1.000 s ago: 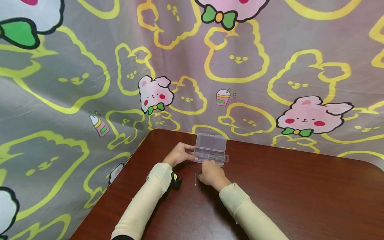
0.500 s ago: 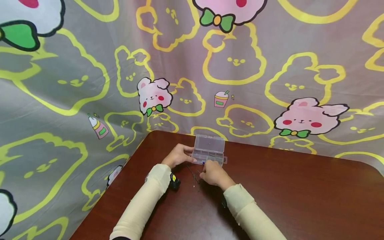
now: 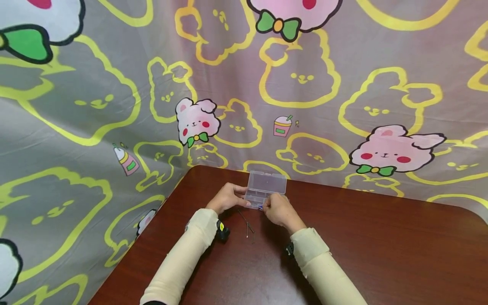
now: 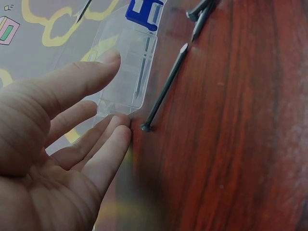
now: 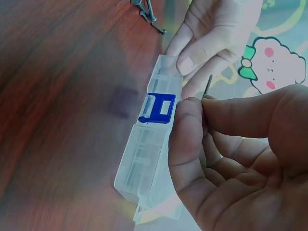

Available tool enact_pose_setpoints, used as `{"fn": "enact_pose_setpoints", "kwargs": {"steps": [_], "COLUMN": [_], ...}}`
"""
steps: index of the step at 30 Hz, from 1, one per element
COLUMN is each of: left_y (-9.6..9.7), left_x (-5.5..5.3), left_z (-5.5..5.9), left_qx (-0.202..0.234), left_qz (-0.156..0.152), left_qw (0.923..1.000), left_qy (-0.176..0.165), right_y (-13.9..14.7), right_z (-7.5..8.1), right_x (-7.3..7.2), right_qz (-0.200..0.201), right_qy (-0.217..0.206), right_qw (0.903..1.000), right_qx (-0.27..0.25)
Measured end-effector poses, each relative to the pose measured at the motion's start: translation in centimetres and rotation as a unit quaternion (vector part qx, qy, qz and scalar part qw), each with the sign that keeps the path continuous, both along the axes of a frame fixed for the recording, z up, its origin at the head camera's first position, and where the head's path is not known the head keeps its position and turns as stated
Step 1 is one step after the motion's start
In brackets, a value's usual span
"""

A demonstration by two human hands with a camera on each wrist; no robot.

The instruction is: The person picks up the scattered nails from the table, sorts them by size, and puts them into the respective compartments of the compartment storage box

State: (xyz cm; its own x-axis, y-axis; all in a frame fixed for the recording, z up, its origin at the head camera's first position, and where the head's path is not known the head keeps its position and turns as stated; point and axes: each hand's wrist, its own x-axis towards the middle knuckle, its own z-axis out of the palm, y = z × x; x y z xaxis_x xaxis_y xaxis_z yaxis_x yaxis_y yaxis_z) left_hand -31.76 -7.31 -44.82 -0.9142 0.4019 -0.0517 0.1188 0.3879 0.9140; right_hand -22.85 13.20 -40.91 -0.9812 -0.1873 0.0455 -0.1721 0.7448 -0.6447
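A clear plastic compartment box (image 3: 252,201) lies on the table with its lid (image 3: 267,182) raised at the back. Its blue latch (image 5: 161,108) is at the front. My left hand (image 3: 228,198) holds the box's left end, thumb at the front and fingers at the end and back. Over the right part of the box, my right hand (image 3: 280,209) pinches a thin dark nail (image 5: 208,87) between thumb and forefinger; its pointed end sticks out. A nail (image 4: 141,72) shows through the box wall. Several dark nails (image 4: 165,90) lie on the table in front.
The dark red wooden table (image 3: 362,241) reaches to a patterned curtain (image 3: 312,63) behind and at the left. A black wrist camera (image 3: 223,231) with a yellow mark sits under the left wrist.
My right hand has moved right and back, from the box's front edge to over its right part, uncovering the blue latch and the loose nails. My left hand stays at the box.
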Motion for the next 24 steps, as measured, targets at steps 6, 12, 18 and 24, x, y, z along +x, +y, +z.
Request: {"fn": "enact_pose_setpoints", "kwargs": {"steps": [6, 12, 18, 24], "left_y": [-0.1, -0.2, -0.2, -0.2], "left_x": [-0.1, -0.2, -0.2, 0.0], "left_z": [-0.2, -0.2, -0.1, 0.0], "left_qx": [-0.001, -0.012, -0.020, -0.020], "left_qz": [-0.002, -0.001, 0.003, 0.001], "left_qw": [1.0000, 0.9999, 0.9998, 0.9998], "left_qy": [0.004, 0.009, 0.003, 0.002], "right_y": [0.0, -0.4, -0.7, -0.6], "right_z": [-0.2, 0.1, 0.7, 0.7], "right_x": [-0.7, -1.3, -1.7, -2.2], "right_qz": [-0.017, -0.027, -0.028, -0.032], "right_qy": [0.004, -0.006, -0.022, -0.034], "right_qw": [0.9998, 0.9996, 0.9994, 0.9988], "right_qx": [0.000, 0.006, 0.001, -0.017]}}
